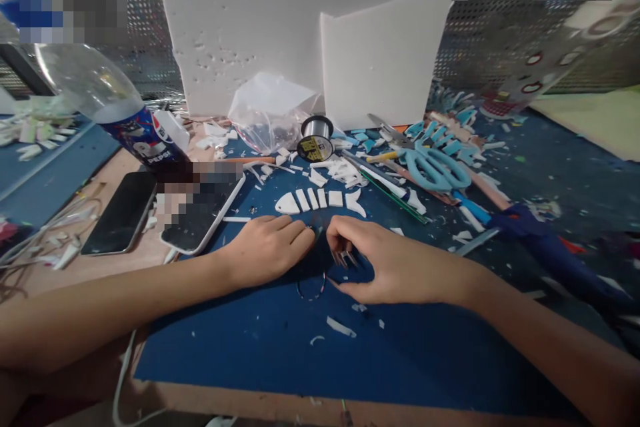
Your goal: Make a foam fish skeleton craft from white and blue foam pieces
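My left hand (267, 250) lies knuckles up on the blue mat (260, 347), fingers curled together and pinching something too small to name. My right hand (385, 263) faces it a few centimetres away, thumb and fingers closed around a small metal piece with thin prongs (344, 257). A thin loop of wire or line (311, 288) lies on the mat just below the gap between the hands. Just beyond the fingertips, white foam pieces (320, 200) are laid out in the shape of a fish skeleton.
Two phones (120, 213) lie to the left beside a tipped Pepsi bottle (135, 127). A spool of line (315, 137), light blue scissors (435, 167), a blue glue gun (540, 240), foam scraps and white foam boards (385, 60) crowd the back and right.
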The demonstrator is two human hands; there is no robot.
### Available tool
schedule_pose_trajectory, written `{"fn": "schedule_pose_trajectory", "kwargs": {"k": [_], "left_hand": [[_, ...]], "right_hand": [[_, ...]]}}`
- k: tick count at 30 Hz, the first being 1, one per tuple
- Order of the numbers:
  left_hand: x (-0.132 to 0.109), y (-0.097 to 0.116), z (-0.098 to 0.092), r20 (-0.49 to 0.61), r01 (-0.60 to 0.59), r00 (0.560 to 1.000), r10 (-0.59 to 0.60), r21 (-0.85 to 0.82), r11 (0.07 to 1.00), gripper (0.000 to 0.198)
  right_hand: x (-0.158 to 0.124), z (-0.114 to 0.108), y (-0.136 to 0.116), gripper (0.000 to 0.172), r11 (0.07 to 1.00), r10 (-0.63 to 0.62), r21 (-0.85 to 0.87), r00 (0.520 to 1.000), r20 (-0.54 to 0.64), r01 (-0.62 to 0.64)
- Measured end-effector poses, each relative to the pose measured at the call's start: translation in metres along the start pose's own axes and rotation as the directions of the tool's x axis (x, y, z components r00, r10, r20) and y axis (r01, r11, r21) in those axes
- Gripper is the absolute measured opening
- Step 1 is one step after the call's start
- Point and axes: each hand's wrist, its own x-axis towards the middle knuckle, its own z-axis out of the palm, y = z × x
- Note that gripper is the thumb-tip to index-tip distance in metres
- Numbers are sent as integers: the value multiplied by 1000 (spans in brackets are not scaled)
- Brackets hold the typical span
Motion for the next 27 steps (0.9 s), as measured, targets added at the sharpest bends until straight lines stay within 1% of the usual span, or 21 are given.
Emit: {"fn": "schedule_pose_trajectory", "kwargs": {"k": [2, 4, 7, 11, 18, 23, 27], "left_hand": [[0, -1, 0, 6, -11, 1000, 11, 31, 999, 18], [2, -2, 1, 6, 3, 1000, -3, 24, 1000, 19], [4, -3, 4, -14, 10, 1000, -11, -41, 999, 24], [5, -4, 6, -26, -43, 999, 40, -137, 990, 28], [5, -4, 6, -32, -54, 998, 49, -186, 981, 30], [5, -4, 6, -49, -104, 994, 95, -242, 965, 29], [4, -5, 5, -53, -118, 993, 108, -272, 955, 29]], "right_hand": [[2, 2, 1, 20, 1000, 2, 15, 1000, -25, -2], [2, 4, 2, 21, 1000, 7, 21, 999, -34, -6], [2, 5, 2, 21, 1000, 23, 18, 999, -36, -23], [1, 6, 1, 22, 999, 29, 19, 999, -42, -28], [2, 8, 1, 26, 997, 74, 15, 996, -44, -74], [2, 9, 2, 29, 998, 56, 19, 996, -69, -55], [3, 9, 2, 30, 998, 59, 20, 994, -89, -58]]}}
